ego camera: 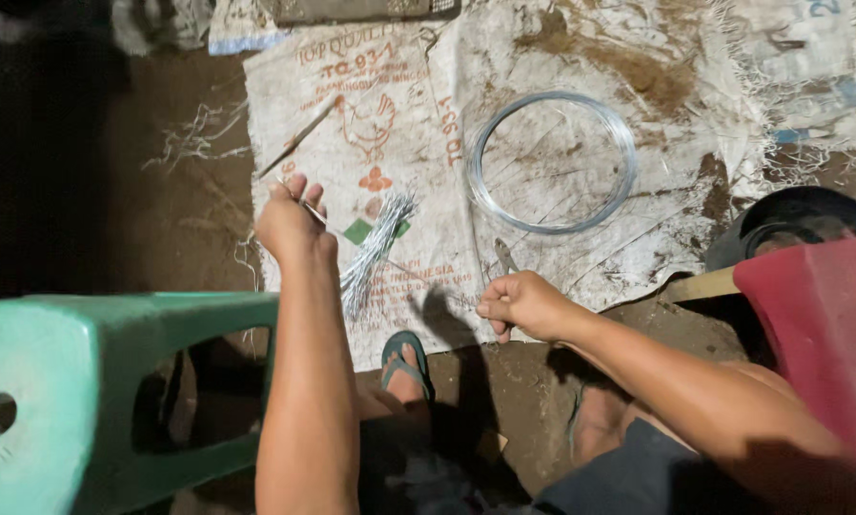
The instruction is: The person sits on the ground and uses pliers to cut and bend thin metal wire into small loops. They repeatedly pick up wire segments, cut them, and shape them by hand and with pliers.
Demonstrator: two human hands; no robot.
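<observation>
Left hand (290,224) is pinching one thin wire (306,204) — the cut wire bundle (376,250) lies just right of it. Right hand (523,303) is closed around pliers (506,257), the wire coil (552,162) lying beyond.

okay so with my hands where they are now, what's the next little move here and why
Probably lay the wire piece pinched in your left hand onto the bundle of cut wires just beside it. Your right hand holds the cutters near the wire coil, seemingly ready for another length.

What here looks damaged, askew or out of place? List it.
The white woven plastic sack used as a ground mat is stained brown and frayed along its right edge. The green plastic stool lies tipped on its side. The coil of silver wire looks tidy.
</observation>
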